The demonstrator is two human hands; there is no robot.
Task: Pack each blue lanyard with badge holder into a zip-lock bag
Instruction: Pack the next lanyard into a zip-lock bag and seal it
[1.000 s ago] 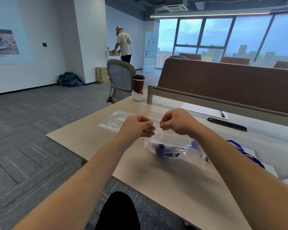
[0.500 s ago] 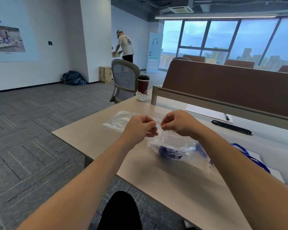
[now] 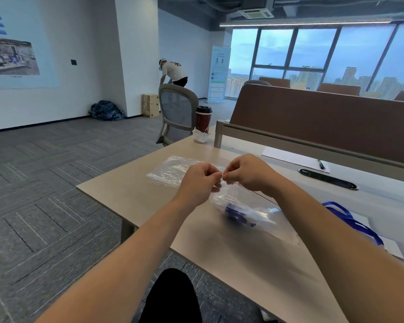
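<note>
Two fingertip pinches on the seal of the zip-lock bag (image 3: 252, 202), left hand (image 3: 197, 183) beside right hand (image 3: 247, 173); blue lanyard (image 3: 237, 212) inside

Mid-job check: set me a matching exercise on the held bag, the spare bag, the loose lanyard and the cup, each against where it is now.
Things:
1. held zip-lock bag
2. spare zip-lock bag
3. loose blue lanyard
4. red cup

Places:
A. at the far corner of the table
B. flat on the table, beyond the left hand
C. top edge pinched by the left hand and the right hand
D. on the table, right of the right forearm, unbagged

Pairs: 1-C, 2-B, 3-D, 4-A.
</note>
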